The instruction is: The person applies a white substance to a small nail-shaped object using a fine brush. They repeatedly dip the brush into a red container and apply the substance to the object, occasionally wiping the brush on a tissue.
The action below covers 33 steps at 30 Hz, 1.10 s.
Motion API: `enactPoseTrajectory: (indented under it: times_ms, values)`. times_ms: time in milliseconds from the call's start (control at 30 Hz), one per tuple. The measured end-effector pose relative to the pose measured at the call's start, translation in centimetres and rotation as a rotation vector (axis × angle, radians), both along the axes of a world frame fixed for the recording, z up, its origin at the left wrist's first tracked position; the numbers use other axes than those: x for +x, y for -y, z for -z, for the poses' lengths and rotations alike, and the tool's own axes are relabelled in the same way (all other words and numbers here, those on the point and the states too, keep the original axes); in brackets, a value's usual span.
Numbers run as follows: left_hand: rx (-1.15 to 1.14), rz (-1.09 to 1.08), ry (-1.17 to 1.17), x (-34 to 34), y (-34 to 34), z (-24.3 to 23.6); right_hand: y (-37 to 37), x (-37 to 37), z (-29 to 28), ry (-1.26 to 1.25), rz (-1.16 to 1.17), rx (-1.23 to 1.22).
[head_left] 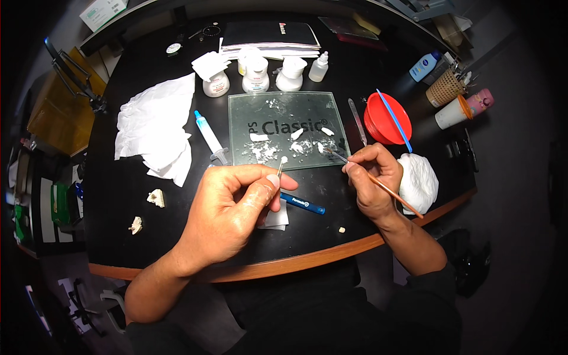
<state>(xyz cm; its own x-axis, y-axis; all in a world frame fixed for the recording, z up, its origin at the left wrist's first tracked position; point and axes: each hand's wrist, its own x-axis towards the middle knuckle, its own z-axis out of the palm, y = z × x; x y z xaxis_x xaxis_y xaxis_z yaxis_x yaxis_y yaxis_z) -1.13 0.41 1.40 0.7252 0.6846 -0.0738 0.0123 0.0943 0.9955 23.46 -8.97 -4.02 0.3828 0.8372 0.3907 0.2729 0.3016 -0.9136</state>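
My left hand [231,216] pinches a slim metal holder, likely tweezers [280,170], with a small white piece [284,160] at its tip, just in front of the glass slab. My right hand [373,180] grips a thin wooden-handled brush [390,192], its tip over the slab's right part. The glass slab [242,109] carries several white lumps and powdery smears. Below my left hand's fingertips lie a dark blue pen-like tool [305,204] and folded white paper [275,220]. A crumpled white tissue [419,183] sits beside my right hand.
Behind the slab stand several white bottles [255,74]. A syringe [207,131] and paper towels [151,124] lie left, with dental models [155,198] below. Right are a spatula [357,118], red bowl [378,127] with blue stick and a holder [444,89]. The desk's wooden edge [307,257] runs nearest me.
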Motion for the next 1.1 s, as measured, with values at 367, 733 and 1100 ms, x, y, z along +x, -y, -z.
enactPoseTrajectory:
  times_ms: [367, 733, 1100]
  values:
    - [-0.005, -0.011, -0.004, -0.04, 0.23, -0.14, -0.09, 0.25, 0.32, -0.080, 0.051, -0.086]
    - [0.037, 0.008, -0.015, -0.15, 0.19, -0.14, -0.30, 0.12, 0.23, -0.061, 0.049, -0.146]
    - [0.040, 0.014, -0.027, -0.19, 0.16, -0.40, -0.10, 0.29, 0.13, -0.049, 0.065, -0.184]
